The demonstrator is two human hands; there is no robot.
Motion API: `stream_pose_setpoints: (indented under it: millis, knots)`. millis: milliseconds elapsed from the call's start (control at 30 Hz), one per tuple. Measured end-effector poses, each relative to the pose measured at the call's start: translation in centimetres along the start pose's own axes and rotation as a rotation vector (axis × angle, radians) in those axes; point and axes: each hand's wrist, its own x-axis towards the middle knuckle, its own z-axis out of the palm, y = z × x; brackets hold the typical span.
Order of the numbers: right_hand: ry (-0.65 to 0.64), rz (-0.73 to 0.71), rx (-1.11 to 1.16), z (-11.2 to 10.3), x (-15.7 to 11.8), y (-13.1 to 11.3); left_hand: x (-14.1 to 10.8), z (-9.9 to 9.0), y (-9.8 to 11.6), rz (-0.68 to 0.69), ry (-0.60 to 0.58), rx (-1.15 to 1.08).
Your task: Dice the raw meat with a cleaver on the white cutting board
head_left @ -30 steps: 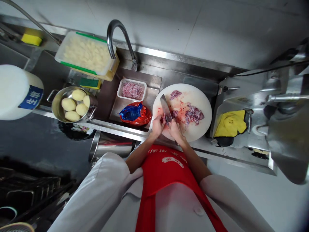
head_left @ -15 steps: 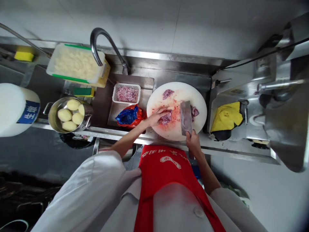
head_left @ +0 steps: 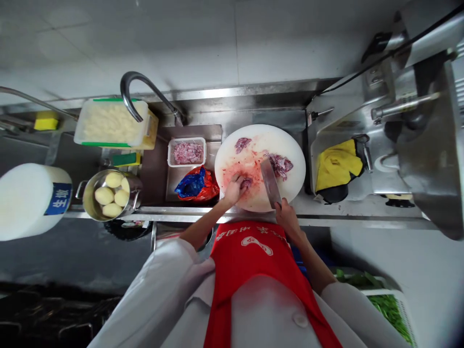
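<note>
A round white cutting board (head_left: 226, 150), smeared red, lies in front of me. My left hand (head_left: 234, 189) is on its near left part, fingers curled and closed against a small piece of dark red meat (head_left: 246, 183). In my right hand (head_left: 287, 215) is the handle of a cleaver (head_left: 270, 181), held at the board's near edge. Its broad blade slants up and left over the board, to the right of the piece under my left hand. A pile of cut meat (head_left: 282, 165) lies beyond the blade on the right. Another meat piece (head_left: 242, 144) lies at the far left.
Left of the board are a white basket of chopped meat (head_left: 187, 152), a red and blue plastic bag (head_left: 197, 184) and a pot (head_left: 87, 197) with several peeled potatoes. A faucet (head_left: 132, 77) arches behind, near a lidded container (head_left: 108, 124). On the right lies a yellow cloth (head_left: 337, 164).
My left fingers have gone from stretched out to curled in on the meat. The cleaver now leans more to the left, and more meat shows right of its blade. The whole view has shifted.
</note>
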Motion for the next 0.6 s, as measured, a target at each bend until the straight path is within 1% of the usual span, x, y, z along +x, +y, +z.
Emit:
stream_pose_setpoints:
  millis: [33,67,100,133,167,267,300,333,367,433,467,500,533,600]
  knots:
    - [-0.014,-0.003,-0.015,-0.1,0.0,-0.3,-0.6,0.2,0.3,-0.052,0.056,0.021]
    - [-0.024,-0.008,-0.027,-0.1,0.1,-0.6,-0.9,0.3,0.5,-0.075,0.091,0.032]
    - [-0.032,-0.012,-0.037,-0.2,0.1,-1.0,-1.1,0.1,0.4,-0.070,0.104,0.027]
    - [-0.039,-0.014,-0.043,-0.2,0.1,-1.3,-1.1,-0.2,0.1,-0.034,0.093,0.004]
    - [-0.047,-0.016,-0.046,-0.1,0.1,-1.7,-1.0,-0.6,-0.4,0.027,0.057,-0.034]
    - [-0.054,0.022,-0.059,0.3,-0.1,-3.5,-0.5,-1.5,-2.3,0.258,-0.101,-0.134]
    - [-0.045,0.041,-0.063,0.5,-0.3,-4.4,-0.4,-1.6,-2.9,0.313,-0.129,-0.141]
    - [-0.026,0.059,-0.063,0.8,-0.4,-5.3,-0.3,-1.6,-3.4,0.340,-0.121,-0.141]
    - [-0.002,0.072,-0.059,1.1,-0.6,-6.3,-0.4,-1.5,-3.8,0.339,-0.076,-0.137]
    - [0.039,0.079,-0.041,1.9,-0.7,-8.5,-0.5,-1.3,-4.4,0.306,0.055,-0.133]
    - [0.047,0.077,-0.032,2.4,-0.7,-9.4,-0.5,-1.3,-4.6,0.304,0.098,-0.132]
    - [0.046,0.077,-0.026,2.9,-0.6,-10.3,-0.5,-1.2,-4.8,0.324,0.107,-0.131]
    - [0.040,0.079,-0.022,3.3,-0.5,-11.0,-0.4,-1.3,-4.9,0.369,0.077,-0.132]
    - [0.031,0.091,-0.019,3.7,-0.3,-11.8,-0.2,-1.5,-5.3,0.482,-0.030,-0.143]
